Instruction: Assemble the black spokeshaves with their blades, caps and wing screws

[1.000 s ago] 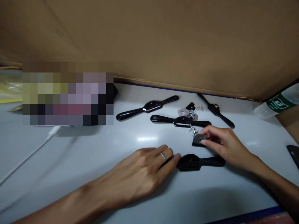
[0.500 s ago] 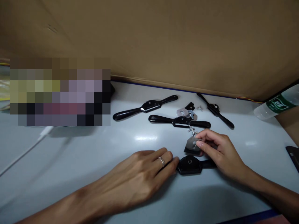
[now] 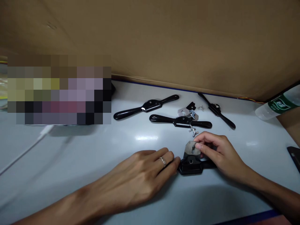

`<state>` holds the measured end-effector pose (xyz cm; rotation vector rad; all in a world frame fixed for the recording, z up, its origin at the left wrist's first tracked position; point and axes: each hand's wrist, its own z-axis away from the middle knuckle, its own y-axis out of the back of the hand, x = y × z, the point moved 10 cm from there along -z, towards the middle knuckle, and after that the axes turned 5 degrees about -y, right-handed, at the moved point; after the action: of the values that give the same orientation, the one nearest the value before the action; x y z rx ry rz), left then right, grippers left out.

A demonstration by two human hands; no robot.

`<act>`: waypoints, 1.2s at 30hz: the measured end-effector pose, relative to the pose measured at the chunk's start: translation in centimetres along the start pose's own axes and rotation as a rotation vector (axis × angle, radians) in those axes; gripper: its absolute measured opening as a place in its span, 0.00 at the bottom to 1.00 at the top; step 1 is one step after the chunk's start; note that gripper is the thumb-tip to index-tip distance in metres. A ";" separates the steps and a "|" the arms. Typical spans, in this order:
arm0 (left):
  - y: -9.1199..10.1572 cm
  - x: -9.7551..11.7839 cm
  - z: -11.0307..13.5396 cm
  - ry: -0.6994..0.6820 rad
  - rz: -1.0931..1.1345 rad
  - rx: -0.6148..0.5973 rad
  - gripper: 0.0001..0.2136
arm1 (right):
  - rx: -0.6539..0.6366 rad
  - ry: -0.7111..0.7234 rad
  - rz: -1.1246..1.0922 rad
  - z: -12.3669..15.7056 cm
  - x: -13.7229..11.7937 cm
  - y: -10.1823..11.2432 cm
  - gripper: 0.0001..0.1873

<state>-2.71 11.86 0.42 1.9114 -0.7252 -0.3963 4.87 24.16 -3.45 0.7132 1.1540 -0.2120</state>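
Note:
My left hand (image 3: 146, 172) is closed over the left handle of a black spokeshave body (image 3: 191, 167), which lies on the table; most of that handle is hidden under the fingers. Between thumb and fingers, my right hand (image 3: 217, 151) pinches a grey metal spokeshave blade (image 3: 189, 147) with a slotted hole. The blade stands tilted at the far edge of the body's middle; whether they touch I cannot tell. Just beyond it lie small silver thumbscrews (image 3: 194, 132).
Farther back lie other black spokeshaves (image 3: 181, 121), loose blade and cap parts (image 3: 185, 112) and another screw (image 3: 201, 107). A green-labelled bottle (image 3: 278, 104) lies at the right. A white cable (image 3: 28, 151) crosses the left. A cardboard wall (image 3: 178, 40) bounds the back.
My right hand has turned the blade more upright, so its slot faces me, and brought it close to the spokeshave body. My left hand has stayed in place.

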 end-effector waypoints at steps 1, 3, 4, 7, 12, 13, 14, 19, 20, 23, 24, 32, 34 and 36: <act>0.0 0.0 0.0 -0.002 -0.001 0.000 0.10 | -0.007 -0.007 0.005 0.0 0.1 -0.1 0.08; -0.1 0.0 0.0 -0.004 -0.002 -0.002 0.11 | -0.021 -0.019 0.015 0.0 0.2 -0.3 0.08; 0.0 0.0 0.0 -0.006 -0.003 0.002 0.11 | -0.025 -0.019 0.022 0.0 0.2 -0.4 0.08; 0.2 0.0 0.0 -0.013 -0.006 0.003 0.12 | -0.023 0.004 0.047 0.0 -0.1 -0.4 0.08; 0.0 0.0 -0.1 -0.013 -0.011 -0.024 0.10 | 0.003 0.054 0.085 -0.1 -0.8 -0.1 0.08; 0.0 0.0 -0.1 -0.010 -0.008 -0.020 0.10 | 0.003 0.057 0.085 -0.1 -0.9 -0.1 0.08; 0.1 0.0 -0.1 -0.008 -0.004 -0.016 0.10 | 0.001 0.057 0.084 -0.1 -0.9 -0.1 0.08; 0.1 0.0 -0.2 -0.012 0.003 -0.017 0.11 | -0.019 0.088 0.098 0.0 -1.3 -0.2 0.08; 0.2 0.0 -0.2 -0.009 0.002 -0.014 0.12 | -0.021 0.098 0.106 0.0 -1.4 -0.2 0.09; 0.1 0.0 -0.2 -0.006 0.010 -0.019 0.11 | -0.040 0.114 0.138 0.1 -1.5 -0.4 0.09; 0.1 0.0 -0.3 -0.008 0.015 -0.023 0.11 | -0.050 0.119 0.151 0.1 -1.5 -0.5 0.09; 0.0 0.0 -0.1 -0.013 0.012 -0.029 0.11 | -0.103 0.144 0.206 0.2 -1.6 -1.1 0.09; 0.0 -0.1 -0.2 -0.010 0.009 -0.031 0.11 | -0.110 0.146 0.212 0.2 -1.6 -1.1 0.10; 0.0 -0.1 -0.2 -0.010 0.014 -0.041 0.11 | -0.117 0.145 0.221 0.3 -1.6 -1.1 0.10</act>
<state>-2.66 12.08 0.50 1.8664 -0.7318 -0.4091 3.81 22.79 -2.39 0.7550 1.2042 0.0943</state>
